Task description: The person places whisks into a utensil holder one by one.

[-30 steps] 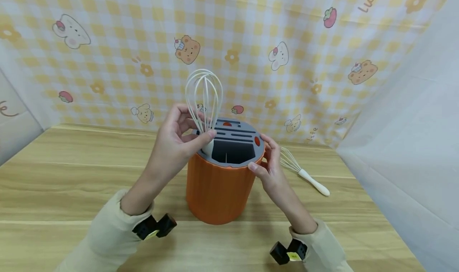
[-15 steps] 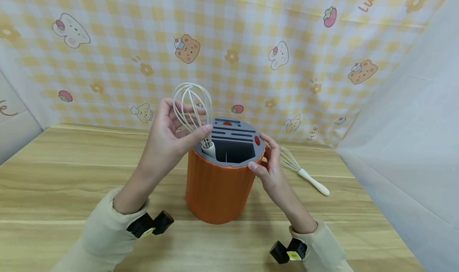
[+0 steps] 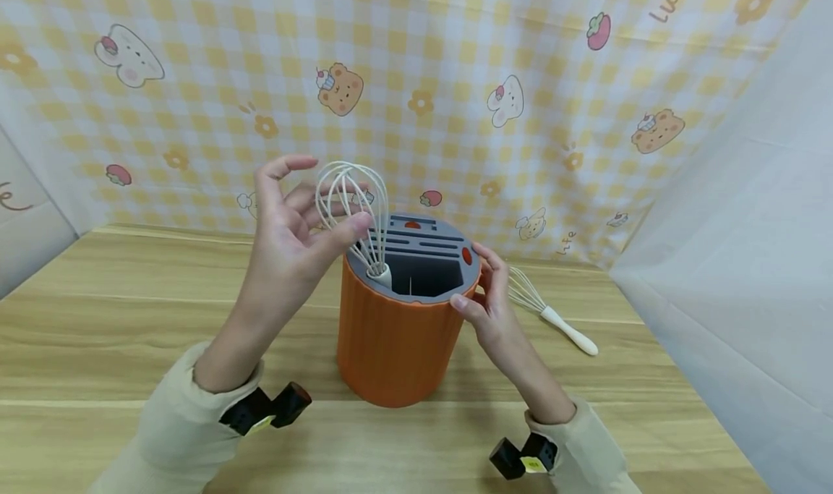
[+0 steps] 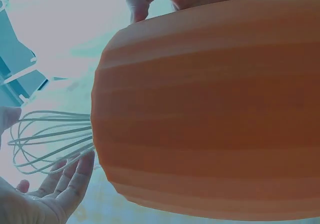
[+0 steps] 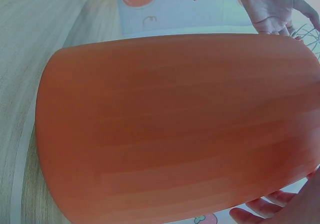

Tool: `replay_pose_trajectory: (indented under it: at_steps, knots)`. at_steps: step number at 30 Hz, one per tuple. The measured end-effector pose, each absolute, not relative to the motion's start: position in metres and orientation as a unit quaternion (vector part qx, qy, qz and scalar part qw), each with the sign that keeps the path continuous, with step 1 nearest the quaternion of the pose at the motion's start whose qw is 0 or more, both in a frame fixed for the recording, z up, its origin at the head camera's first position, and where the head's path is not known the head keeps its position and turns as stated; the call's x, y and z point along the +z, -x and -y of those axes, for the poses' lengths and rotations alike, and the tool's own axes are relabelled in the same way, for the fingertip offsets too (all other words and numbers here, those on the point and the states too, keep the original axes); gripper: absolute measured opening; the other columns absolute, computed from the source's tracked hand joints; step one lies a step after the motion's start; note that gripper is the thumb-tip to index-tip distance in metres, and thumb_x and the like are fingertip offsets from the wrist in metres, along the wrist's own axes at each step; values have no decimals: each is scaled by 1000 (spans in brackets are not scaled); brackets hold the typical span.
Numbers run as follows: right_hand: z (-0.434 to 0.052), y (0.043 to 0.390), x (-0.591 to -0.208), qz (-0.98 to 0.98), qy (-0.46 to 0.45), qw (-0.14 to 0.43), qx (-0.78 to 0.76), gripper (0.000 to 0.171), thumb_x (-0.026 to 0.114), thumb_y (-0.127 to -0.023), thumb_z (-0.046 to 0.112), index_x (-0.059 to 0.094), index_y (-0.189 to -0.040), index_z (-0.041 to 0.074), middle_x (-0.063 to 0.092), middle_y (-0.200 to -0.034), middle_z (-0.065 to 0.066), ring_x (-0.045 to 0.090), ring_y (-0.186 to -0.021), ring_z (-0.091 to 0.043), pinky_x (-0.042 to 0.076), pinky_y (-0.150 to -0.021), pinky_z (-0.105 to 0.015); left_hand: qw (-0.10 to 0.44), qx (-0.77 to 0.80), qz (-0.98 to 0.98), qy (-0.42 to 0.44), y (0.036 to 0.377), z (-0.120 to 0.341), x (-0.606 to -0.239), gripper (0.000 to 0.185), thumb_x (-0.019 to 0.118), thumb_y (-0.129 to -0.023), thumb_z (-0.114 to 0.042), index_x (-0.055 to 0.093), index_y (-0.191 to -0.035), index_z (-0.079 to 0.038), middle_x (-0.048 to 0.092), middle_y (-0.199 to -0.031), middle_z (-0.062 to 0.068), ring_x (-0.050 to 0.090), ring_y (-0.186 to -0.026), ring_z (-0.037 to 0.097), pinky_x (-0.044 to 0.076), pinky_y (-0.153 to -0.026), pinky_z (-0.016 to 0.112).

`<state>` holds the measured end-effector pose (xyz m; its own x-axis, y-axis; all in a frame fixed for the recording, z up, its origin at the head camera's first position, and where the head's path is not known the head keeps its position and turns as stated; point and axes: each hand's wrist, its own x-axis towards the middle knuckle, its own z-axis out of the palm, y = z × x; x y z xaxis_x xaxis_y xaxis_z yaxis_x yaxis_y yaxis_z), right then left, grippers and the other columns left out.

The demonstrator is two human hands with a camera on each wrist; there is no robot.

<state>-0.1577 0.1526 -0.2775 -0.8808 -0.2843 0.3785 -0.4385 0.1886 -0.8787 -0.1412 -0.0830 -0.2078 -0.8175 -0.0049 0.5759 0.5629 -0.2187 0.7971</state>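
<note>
An orange utensil holder (image 3: 400,349) with a grey slotted lid (image 3: 423,244) stands upright on the wooden table. A cream whisk (image 3: 351,197) has its handle down in the lid's large front opening, at the left side, with the wires up and leaning left. My left hand (image 3: 289,226) is around the wires, its fingers spread and loose, thumb in front and fingers behind. In the left wrist view the whisk wires (image 4: 55,139) stand out between thumb and fingers. My right hand (image 3: 491,306) holds the holder's right rim, thumb on the lid's edge and fingers round the side.
A second, smaller white whisk (image 3: 553,313) lies on the table (image 3: 651,422) to the right of the holder. A yellow checked cloth (image 3: 416,132) hangs behind, and a white panel (image 3: 729,226) closes the right side.
The whisk sank lower into the holder and its wires tilted left. My left hand drew back left, loosening and spreading its fingers. The right hand stayed on the rim.
</note>
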Motion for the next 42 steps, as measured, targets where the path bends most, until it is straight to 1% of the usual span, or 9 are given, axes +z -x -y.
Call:
replay_pose_trajectory:
  at_steps: [2, 5, 7, 9, 13, 23, 30, 38, 42]
  knots:
    - [-153, 157, -277, 769, -234, 63, 591, 71, 53, -87, 30, 12, -143, 13, 28, -143, -14, 32, -123, -25, 40, -91, -26, 198, -738, 594, 250, 142, 84, -208, 59, 61, -83, 4, 31, -129, -17, 58, -115, 13, 60, -103, 24, 54, -83, 26]
    - [-153, 157, -277, 771, -233, 62, 590, 70, 52, -87, 29, 12, -143, 14, 28, -143, -14, 32, -123, -24, 40, -91, -27, 200, -719, 610, 267, 143, 87, -208, 54, 63, -84, -1, 40, -131, -15, 57, -114, 11, 59, -104, 23, 53, -83, 24]
    - [-152, 157, -277, 770, -233, 65, 590, 70, 52, -87, 28, 13, -142, 13, 28, -142, -14, 32, -123, -24, 39, -92, -27, 196, -707, 620, 279, 144, 88, -208, 49, 64, -85, -3, 46, -130, -11, 55, -117, 11, 58, -107, 22, 53, -84, 23]
    - [-152, 158, -277, 769, -236, 70, 590, 69, 52, -87, 27, 13, -142, 13, 28, -142, -15, 32, -123, -25, 38, -92, -27, 193, -694, 632, 284, 144, 88, -209, 45, 64, -85, -5, 51, -127, -11, 52, -120, 11, 56, -108, 21, 52, -85, 22]
    - [-152, 158, -278, 768, -240, 79, 589, 68, 50, -86, 23, 14, -142, 11, 28, -142, -16, 32, -123, -25, 37, -92, -25, 189, -679, 646, 292, 145, 88, -209, 40, 64, -85, -5, 55, -123, -9, 49, -124, 10, 55, -108, 22, 52, -85, 23]
    - [-151, 158, -279, 766, -241, 83, 589, 68, 50, -86, 22, 14, -142, 10, 29, -141, -16, 33, -121, -25, 38, -90, -22, 157, -673, 652, 312, 148, 88, -212, 40, 63, -86, -2, 53, -123, -10, 50, -124, 10, 52, -108, 29, 54, -82, 23]
    - [-151, 158, -279, 765, -235, 81, 594, 69, 51, -85, 23, 14, -141, 10, 29, -141, -17, 33, -121, -25, 38, -89, -22, 131, -658, 662, 335, 153, 87, -215, 41, 63, -86, -2, 51, -125, -6, 52, -120, 10, 53, -107, 30, 55, -80, 29]
    - [-151, 158, -279, 768, -233, 80, 591, 68, 51, -86, 23, 14, -141, 10, 28, -141, -16, 33, -121, -26, 38, -90, -23, 78, -633, 709, 303, 153, 86, -219, 42, 64, -87, -11, 50, -127, -15, 50, -124, 13, 64, -98, 27, 56, -78, 38]
    - [-151, 158, -279, 769, -235, 81, 589, 68, 51, -86, 23, 14, -142, 10, 28, -141, -16, 33, -122, -26, 38, -91, -24, 82, -620, 714, 316, 154, 86, -219, 41, 65, -87, -12, 51, -125, -14, 50, -125, 10, 61, -103, 26, 56, -80, 35]
